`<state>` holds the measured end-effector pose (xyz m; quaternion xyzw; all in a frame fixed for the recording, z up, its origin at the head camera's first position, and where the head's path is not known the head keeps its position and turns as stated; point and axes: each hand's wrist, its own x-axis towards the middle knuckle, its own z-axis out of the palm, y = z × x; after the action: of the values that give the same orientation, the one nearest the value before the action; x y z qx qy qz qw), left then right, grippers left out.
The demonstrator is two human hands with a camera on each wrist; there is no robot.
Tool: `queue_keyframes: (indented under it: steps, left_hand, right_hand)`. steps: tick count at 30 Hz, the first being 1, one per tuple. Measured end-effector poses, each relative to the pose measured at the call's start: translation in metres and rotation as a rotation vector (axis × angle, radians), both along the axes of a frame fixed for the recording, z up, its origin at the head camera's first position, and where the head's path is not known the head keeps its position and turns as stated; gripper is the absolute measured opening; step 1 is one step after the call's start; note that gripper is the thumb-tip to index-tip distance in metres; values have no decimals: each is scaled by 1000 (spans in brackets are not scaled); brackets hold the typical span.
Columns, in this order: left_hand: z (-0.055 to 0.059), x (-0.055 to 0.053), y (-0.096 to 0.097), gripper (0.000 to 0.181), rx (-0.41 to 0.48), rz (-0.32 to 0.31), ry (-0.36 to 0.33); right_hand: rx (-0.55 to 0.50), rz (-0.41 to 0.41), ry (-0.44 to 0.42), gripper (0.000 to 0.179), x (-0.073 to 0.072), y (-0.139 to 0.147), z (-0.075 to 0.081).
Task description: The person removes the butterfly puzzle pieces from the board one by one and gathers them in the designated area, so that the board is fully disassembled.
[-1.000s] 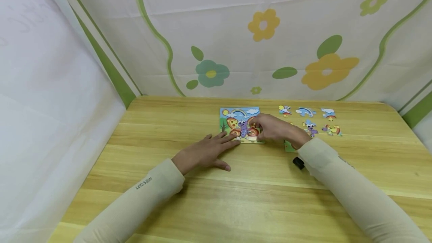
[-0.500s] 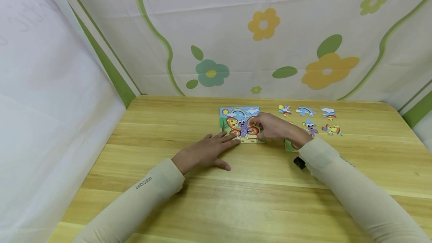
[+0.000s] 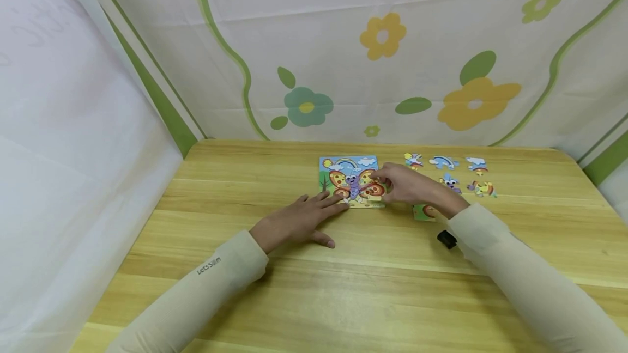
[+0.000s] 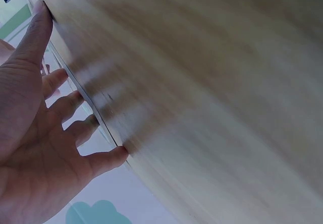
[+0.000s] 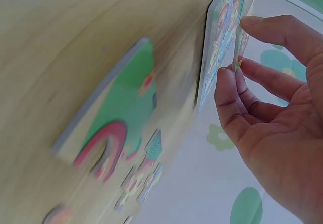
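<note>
A flat jigsaw puzzle (image 3: pixel 350 164) with a butterfly, sun and rainbow lies near the far side of the table. My left hand (image 3: pixel 306 219) rests at its lower left corner, palm down, fingers spread and thumb out to the side. In the left wrist view, the fingertips (image 4: pixel 121 152) touch down along the surface. My right hand (image 3: pixel 404 184) is at the puzzle's right edge. Seen from the right wrist, its thumb and fingers pinch a thin puzzle piece (image 5: pixel 243 41), held edge-on close over the puzzle. The piece's picture is mostly hidden by the fingers.
Several loose puzzle pieces lie in rows at the back right, among them a rainbow piece (image 3: pixel 444 162) and a yellow-winged piece (image 3: pixel 483 188). A green piece (image 3: pixel 423 212) lies under the right forearm. A small black object (image 3: pixel 446 239) sits beside the right cuff. Fabric walls border the table.
My right hand has shifted slightly to the right, uncovering more of the butterfly's right wing. My left hand has stayed in place.
</note>
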<state>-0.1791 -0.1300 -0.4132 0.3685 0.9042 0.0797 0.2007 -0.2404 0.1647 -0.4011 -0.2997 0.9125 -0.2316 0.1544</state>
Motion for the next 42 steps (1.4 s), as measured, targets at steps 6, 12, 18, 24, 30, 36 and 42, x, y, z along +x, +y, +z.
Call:
queue_keyframes:
  steps: [6,12,18,24,30,36,42]
  left_hand:
    - [-2,-1,0,91,-2,-1,6]
    - [-1,0,-1,92,1,1,0]
    - [0,1,-2,92,12,-1,-4]
    - [2,2,-2,92,20,-3,-5]
    - [1,2,-3,92,21,-3,-9]
    - [-1,1,-3,91,12,1,-6]
    - [-1,2,-4,91,1,5,0]
  right_hand:
    - [-27,-29,12,59,8,16,5]
    - [-37,-63,28,56,16,40,10]
    - [-44,-125,27,54,26,72,16]
    - [-57,-165,52,52,36,104,13]
    - [-83,-183,88,53,44,134,6]
    - [-73,-200,138,55,52,163,-5]
    - [-22,-220,124,58,58,188,-11]
